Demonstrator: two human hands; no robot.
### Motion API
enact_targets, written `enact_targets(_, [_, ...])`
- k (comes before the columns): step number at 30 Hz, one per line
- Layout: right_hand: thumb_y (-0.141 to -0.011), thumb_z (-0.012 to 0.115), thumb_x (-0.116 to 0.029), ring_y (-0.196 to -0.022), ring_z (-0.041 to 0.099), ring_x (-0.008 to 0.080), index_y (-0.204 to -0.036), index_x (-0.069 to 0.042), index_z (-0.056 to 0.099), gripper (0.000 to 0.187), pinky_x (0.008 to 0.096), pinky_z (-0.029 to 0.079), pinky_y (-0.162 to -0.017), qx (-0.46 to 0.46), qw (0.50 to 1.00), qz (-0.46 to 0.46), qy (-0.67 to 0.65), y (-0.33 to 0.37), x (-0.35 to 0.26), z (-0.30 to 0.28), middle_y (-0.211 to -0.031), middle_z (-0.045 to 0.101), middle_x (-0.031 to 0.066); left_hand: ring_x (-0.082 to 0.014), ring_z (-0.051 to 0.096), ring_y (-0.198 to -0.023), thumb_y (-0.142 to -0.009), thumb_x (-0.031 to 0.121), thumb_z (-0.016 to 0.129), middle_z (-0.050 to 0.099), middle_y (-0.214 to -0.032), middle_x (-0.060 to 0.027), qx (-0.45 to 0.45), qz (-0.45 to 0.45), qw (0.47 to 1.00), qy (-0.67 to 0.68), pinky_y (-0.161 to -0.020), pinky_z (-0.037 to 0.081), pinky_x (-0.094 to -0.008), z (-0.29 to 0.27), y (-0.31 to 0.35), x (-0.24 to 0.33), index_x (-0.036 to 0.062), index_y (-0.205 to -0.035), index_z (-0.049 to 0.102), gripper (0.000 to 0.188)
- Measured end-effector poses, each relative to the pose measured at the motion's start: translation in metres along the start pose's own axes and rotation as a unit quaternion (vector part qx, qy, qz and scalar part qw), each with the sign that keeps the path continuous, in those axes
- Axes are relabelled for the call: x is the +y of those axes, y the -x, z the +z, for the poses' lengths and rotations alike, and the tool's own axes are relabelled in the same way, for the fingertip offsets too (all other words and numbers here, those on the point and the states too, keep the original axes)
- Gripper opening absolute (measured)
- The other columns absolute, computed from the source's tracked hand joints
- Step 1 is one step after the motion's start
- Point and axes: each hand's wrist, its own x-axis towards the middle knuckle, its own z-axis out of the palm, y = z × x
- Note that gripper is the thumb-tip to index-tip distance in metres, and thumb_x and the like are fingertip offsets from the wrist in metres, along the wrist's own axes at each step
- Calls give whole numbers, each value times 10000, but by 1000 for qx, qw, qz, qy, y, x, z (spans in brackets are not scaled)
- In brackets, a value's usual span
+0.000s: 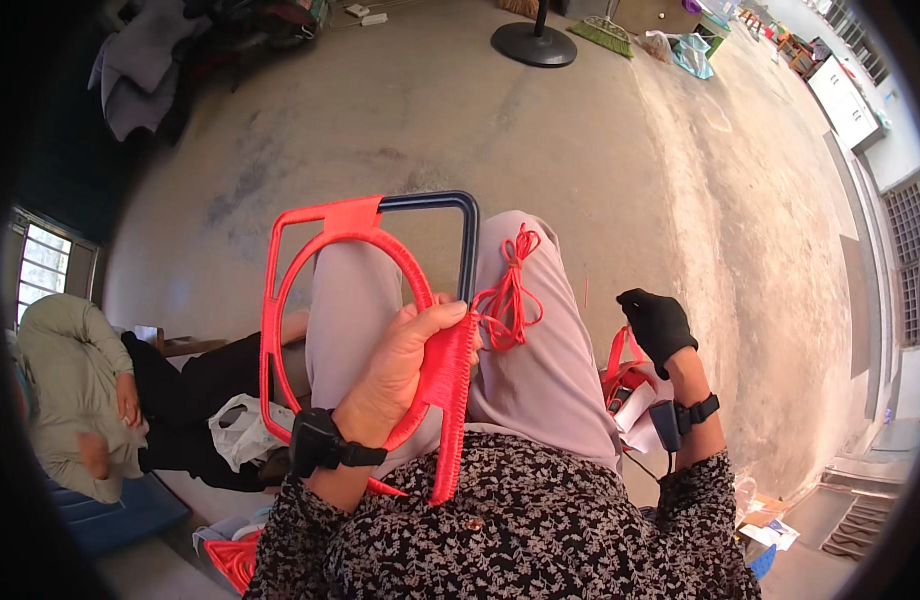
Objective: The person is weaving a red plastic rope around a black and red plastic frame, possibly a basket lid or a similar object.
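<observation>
A rectangular frame with rounded corners and a ring inside it [272, 265] is held upright over my lap. Red cord is wrapped tightly round most of it, while bare dark tubing [469, 235] shows at the upper right corner. My left hand [405, 355] grips its right side, thumb pressed on the upper end of the wrapping. From beside that thumb a looped bundle of red cord [513, 290] lies over my right thigh. Off to the right, my right hand [660, 325], in a black glove, has its fingers curled together. Whatever they pinch, if anything, cannot be made out.
A bag with red items [632, 390] stands beside my right leg. At left sits another person in a green top [70, 350], near a white plastic bag [245, 432]. Red woven material [232, 560] lies lower left. A round black stand base [533, 45] and a broom [602, 35] are ahead.
</observation>
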Motion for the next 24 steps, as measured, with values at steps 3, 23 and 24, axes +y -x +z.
enact_targets(3, [-848, 494, 123, -796, 660, 203, -1068, -71, 716, 368, 308, 524, -747, -69, 970, -66, -225, 3, 7, 2, -925, 710, 107, -126, 606, -679, -931, 150, 619, 611, -762, -46, 37, 64, 997, -23, -655, 523, -254, -5, -5, -5, 67, -922, 583, 90])
enact_targets(23, [-744, 695, 72, -891, 635, 222, -888, -12, 684, 168, 311, 490, -810, 219, 938, -228, -143, -4, -4, 22, -897, 656, 121, -323, 560, -1088, -777, 294, 734, 597, -1092, -162, 96, 522, 579, -619, -1025, 374, -477, 18, 1, -18, 34, -1103, 610, 436])
enact_targets(24, [-786, 675, 48, -910, 628, 208, -903, -2, 677, 127, 312, 480, -837, 215, 937, -218, -169, -2, -4, 19, -916, 658, 107, -320, 553, -1095, -784, 301, 726, 592, -1093, -166, 96, 527, 591, -603, -1044, 358, -475, 18, 1, -19, 33, -1111, 610, 439])
